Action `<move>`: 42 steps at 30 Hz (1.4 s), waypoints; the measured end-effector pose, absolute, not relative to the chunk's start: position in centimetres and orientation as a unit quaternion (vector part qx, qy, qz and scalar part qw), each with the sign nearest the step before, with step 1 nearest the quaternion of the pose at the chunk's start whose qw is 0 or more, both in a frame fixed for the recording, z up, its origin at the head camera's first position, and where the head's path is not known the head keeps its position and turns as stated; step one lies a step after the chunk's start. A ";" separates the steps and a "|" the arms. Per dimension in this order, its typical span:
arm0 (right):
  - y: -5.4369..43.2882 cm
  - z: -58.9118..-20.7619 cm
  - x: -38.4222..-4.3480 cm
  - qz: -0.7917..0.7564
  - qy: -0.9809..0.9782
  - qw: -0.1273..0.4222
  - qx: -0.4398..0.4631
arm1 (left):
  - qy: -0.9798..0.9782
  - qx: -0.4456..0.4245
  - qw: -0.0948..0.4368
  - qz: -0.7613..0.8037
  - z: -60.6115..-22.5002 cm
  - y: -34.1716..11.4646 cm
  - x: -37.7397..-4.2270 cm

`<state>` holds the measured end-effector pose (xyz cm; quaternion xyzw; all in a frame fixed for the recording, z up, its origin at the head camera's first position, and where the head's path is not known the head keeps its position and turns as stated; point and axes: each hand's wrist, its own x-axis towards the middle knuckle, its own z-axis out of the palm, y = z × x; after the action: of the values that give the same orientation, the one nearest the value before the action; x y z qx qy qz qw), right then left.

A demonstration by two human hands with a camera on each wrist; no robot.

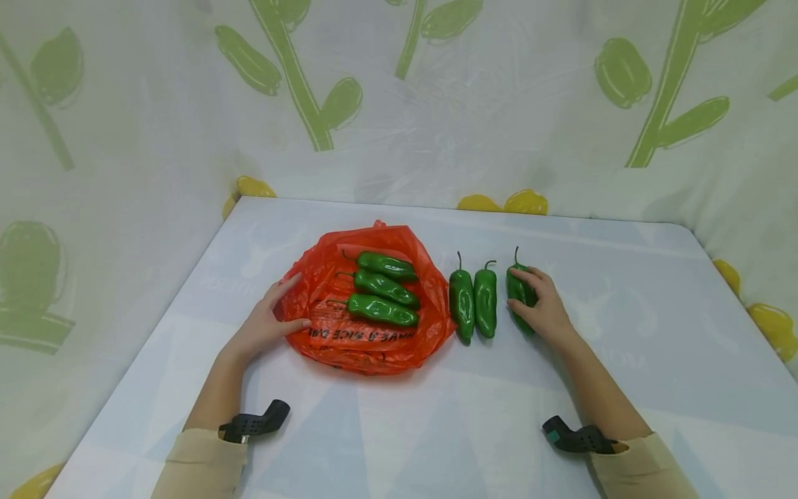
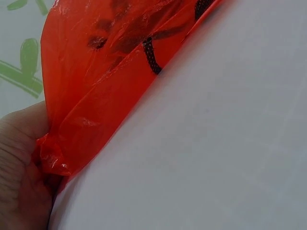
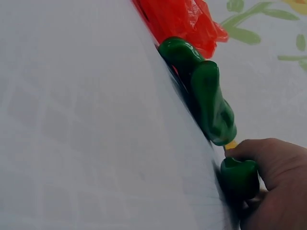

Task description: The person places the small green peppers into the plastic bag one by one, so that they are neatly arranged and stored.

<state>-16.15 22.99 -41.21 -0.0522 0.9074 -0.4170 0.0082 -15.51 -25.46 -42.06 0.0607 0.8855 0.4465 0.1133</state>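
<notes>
An open red plastic bag (image 1: 361,357) lies on the table with three green peppers (image 1: 383,310) side by side in it, stems to the left. My left hand (image 1: 258,329) holds the bag's left edge, and in the left wrist view the red plastic (image 2: 53,155) bunches against the hand. Right of the bag, my right hand (image 1: 545,312) grips a green pepper (image 1: 516,287) between thumb and fingers, its stem pointing away from me. Two more green peppers (image 1: 461,301) lie between that hand and the bag. In the right wrist view, the gripped pepper (image 3: 240,177) shows its blunt end.
The pale patterned table (image 1: 411,430) has its far edge behind the bag. White sheeting with green plant prints (image 1: 449,138) rises behind and at both sides. A black wrist camera (image 1: 258,423) sits on each forearm.
</notes>
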 end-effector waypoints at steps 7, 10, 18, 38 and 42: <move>23.0 -41.1 -16.0 -0.423 0.906 -0.003 -0.028 | 0.887 0.059 0.113 0.445 -42.0 -25.4 -15.5; 22.9 -41.1 -16.0 -0.426 0.904 -0.020 -0.022 | 0.887 0.057 0.112 0.443 -42.0 -25.4 -15.5; 22.7 -40.7 -15.9 -0.427 0.903 -0.038 -0.006 | 0.886 0.059 0.113 0.447 -42.0 -25.4 -15.5; 20.6 -38.5 -14.8 -0.504 0.855 -0.116 -0.043 | 0.888 0.057 0.109 0.443 -42.2 -25.4 -15.4; 20.1 -38.3 -14.6 -0.502 0.852 -0.131 -0.069 | 0.888 0.056 0.110 0.443 -42.4 -25.4 -15.5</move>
<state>-14.64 20.06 -38.35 -0.0691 0.8518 -0.5024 -0.1312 -15.46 -25.44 -42.36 0.0565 0.8879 0.4432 0.1096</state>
